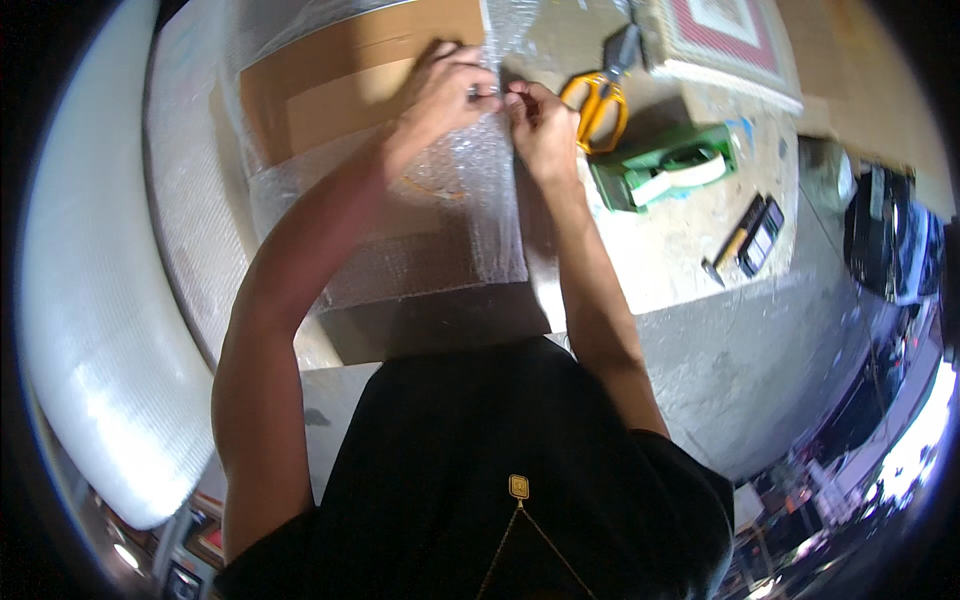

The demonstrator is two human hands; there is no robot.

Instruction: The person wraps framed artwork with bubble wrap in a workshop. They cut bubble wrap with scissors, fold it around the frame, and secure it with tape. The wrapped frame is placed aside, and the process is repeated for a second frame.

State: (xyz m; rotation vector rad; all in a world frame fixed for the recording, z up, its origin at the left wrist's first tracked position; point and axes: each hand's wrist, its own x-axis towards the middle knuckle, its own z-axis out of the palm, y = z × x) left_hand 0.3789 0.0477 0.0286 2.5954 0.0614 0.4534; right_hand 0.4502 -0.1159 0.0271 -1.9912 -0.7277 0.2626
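A flat cardboard package (340, 90) lies on the worktable, partly covered by clear bubble wrap (440, 230). My left hand (445, 90) rests on the package's right side with its fingers pinching the edge of the wrap. My right hand (540, 120) is right beside it, fingers closed on the same edge of bubble wrap. The two hands nearly touch at the fingertips. What lies under the wrap past the cardboard is hidden.
Yellow-handled scissors (598, 100) lie just right of my right hand. A green tape dispenser (665, 170) sits beyond them, and a black and yellow utility knife (745, 235) lies further right. A framed picture (725, 40) lies at the back. A big roll of bubble wrap (95, 300) stands at left.
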